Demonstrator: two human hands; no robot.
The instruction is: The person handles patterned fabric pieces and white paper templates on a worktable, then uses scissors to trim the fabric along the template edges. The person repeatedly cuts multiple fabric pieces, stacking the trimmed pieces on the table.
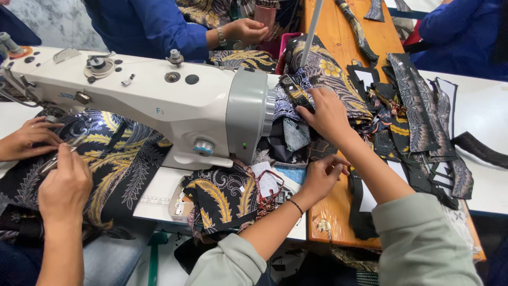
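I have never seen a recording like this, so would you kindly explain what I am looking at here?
This is one view from a camera worn on a person's head, looking down at their own bare hands in grey-green sleeves. Their right hand presses on a heap of patterned fabric pieces on a wooden table. Their left hand hovers by smaller scraps, apparently holding nothing. The white machine is a sewing machine. The hands at the far left belong to another person guiding black-and-gold cloth under it. A third person in blue sits opposite.
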